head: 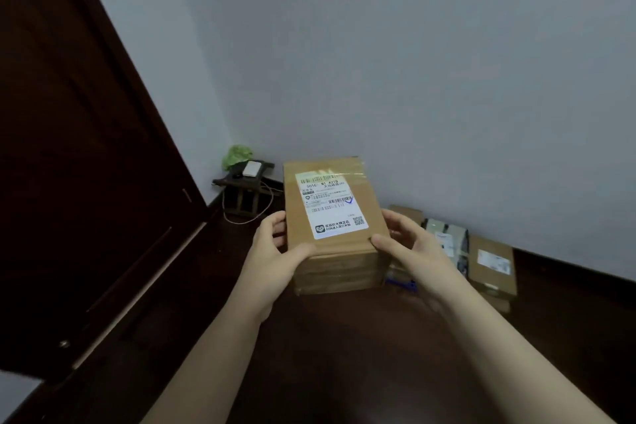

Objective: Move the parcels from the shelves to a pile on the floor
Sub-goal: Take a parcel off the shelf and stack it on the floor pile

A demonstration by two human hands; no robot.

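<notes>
A brown cardboard parcel point(361, 217) with a white shipping label on top is held in front of me, above the dark floor. My left hand point(275, 251) grips its left side, thumb on the top near edge. My right hand point(409, 244) grips its right side, thumb on the top corner. Behind and right of it, a pile of parcels point(492, 262) lies on the floor against the wall: brown boxes and a grey bag. No shelves are in view.
A dark wooden door point(79, 148) fills the left. In the corner stands a small dark stool point(244, 189) with a white device, a cord and something green on it. A pale wall point(413, 62) runs behind; the dark floor point(344, 354) spreads below my arms.
</notes>
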